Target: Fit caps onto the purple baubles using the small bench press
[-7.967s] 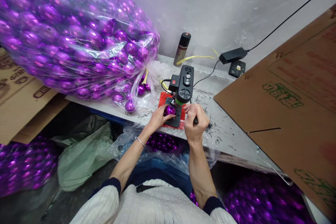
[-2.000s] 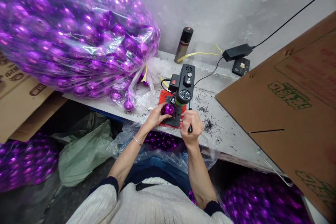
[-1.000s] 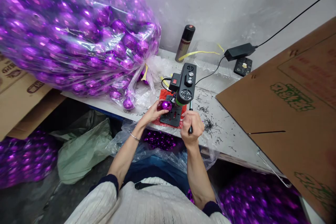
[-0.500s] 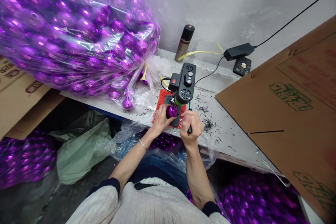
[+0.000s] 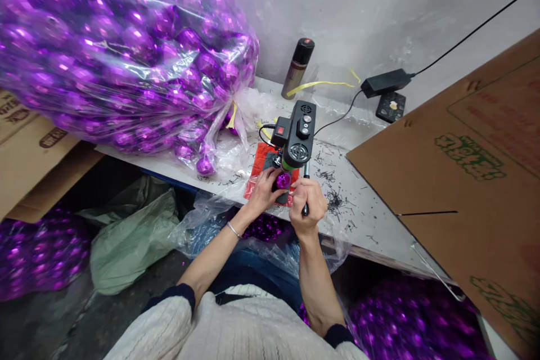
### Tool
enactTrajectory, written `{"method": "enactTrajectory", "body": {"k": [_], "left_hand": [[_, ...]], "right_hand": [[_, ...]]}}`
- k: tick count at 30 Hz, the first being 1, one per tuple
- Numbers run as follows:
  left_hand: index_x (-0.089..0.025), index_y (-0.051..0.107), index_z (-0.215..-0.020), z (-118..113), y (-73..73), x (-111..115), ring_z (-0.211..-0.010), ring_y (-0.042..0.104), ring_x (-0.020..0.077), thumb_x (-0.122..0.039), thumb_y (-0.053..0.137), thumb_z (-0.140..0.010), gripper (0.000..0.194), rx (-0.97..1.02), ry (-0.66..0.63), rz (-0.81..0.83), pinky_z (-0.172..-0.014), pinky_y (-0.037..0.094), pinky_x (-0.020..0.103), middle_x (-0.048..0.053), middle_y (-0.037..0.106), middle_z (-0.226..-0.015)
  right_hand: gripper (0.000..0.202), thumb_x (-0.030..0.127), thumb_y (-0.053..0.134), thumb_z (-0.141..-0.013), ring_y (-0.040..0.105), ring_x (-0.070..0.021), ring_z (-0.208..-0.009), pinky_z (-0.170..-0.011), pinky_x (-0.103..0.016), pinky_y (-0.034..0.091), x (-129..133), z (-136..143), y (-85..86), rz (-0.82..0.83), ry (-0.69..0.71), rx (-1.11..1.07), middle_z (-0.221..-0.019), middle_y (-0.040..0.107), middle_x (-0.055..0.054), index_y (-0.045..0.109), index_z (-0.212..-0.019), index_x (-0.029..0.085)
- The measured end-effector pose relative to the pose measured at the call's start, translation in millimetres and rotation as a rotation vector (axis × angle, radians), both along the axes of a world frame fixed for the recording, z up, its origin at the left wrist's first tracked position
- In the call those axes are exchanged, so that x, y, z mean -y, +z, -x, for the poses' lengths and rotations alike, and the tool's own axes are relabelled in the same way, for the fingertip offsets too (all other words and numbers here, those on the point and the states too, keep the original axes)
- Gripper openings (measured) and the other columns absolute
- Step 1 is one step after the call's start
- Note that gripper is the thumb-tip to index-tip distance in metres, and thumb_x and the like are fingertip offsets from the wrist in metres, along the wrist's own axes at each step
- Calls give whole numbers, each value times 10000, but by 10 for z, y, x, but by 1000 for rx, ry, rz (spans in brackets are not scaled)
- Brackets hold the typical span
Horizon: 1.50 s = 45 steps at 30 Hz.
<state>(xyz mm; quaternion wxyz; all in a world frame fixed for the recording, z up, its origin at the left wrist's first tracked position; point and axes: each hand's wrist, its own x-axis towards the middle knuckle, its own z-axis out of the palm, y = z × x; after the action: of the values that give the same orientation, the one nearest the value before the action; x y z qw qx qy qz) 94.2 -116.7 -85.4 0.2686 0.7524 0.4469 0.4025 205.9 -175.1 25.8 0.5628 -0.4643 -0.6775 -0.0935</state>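
Observation:
Between the thumb and fingers of my left hand point(image 5: 262, 192) is a shiny purple ball point(image 5: 283, 180), held under the head of a small black bench drill press point(image 5: 298, 132). My right hand point(image 5: 309, 202) is wrapped round the black grip of the press's lever point(image 5: 306, 209). The press has a red switch and round vents on top. Its dark base lies on a red cloth point(image 5: 255, 171) on the white table. The tip of the drill over the ball is hidden by the black housing.
A huge clear bag of purple balls point(image 5: 126, 67) fills the left. Behind the press stand a spray can point(image 5: 297, 68) and a black power adapter point(image 5: 387, 83). Dark shavings point(image 5: 334, 199) litter the table. A cardboard box point(image 5: 455, 169) leans in at right; an open plastic bag point(image 5: 202, 230) hangs at the table edge.
My left hand has shifted slightly right with the purple ball, bringing it further beneath the drill head. My right hand stays on the lever, nearly unmoved.

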Motion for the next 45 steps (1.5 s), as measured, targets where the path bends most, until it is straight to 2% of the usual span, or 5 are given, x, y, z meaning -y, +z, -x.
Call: {"method": "enactTrajectory", "body": {"k": [9,15,23,33,45], "left_hand": [[-192,537,-1381,137,-20,-74,-1210,619,294,-469,745,-841,642,-6,0,11,-1056,462,466,145,652,-1304],[-200,509,-1414,122,-55,-78,-1207,625,284,-452,750,-844,668,23,-19,31,-1048,470,450,138,652,-1317],[-188,516,-1406,134,-78,-85,-1210,627,286,-427,742,-856,641,29,-40,-28,-1038,483,456,146,657,-1320],[-172,517,-1402,137,-123,-96,-1210,630,291,-474,713,-871,642,54,-51,-117,-1021,501,459,163,660,-1305],[-180,532,-1379,135,-120,-93,-1195,639,289,-484,701,-881,607,25,-48,-77,-1008,502,448,156,665,-1290]], "right_hand": [[211,81,468,-925,618,-143,-729,-670,-274,479,-2,11,-35,2,12,-45,-734,619,-18,547,-779,210],[204,94,466,-929,624,-144,-738,-684,-279,481,-6,20,-96,-2,13,-90,-745,622,-15,545,-782,212],[209,104,429,-933,622,-137,-728,-674,-276,489,-14,44,-342,-31,5,-85,-759,615,-10,521,-784,218],[207,100,432,-924,604,-130,-708,-660,-279,480,8,4,-250,5,12,-70,-763,617,-10,528,-783,217],[217,158,394,-952,600,-141,-713,-694,-322,492,-35,36,-483,-40,2,-116,-805,618,-21,524,-791,221]]}}
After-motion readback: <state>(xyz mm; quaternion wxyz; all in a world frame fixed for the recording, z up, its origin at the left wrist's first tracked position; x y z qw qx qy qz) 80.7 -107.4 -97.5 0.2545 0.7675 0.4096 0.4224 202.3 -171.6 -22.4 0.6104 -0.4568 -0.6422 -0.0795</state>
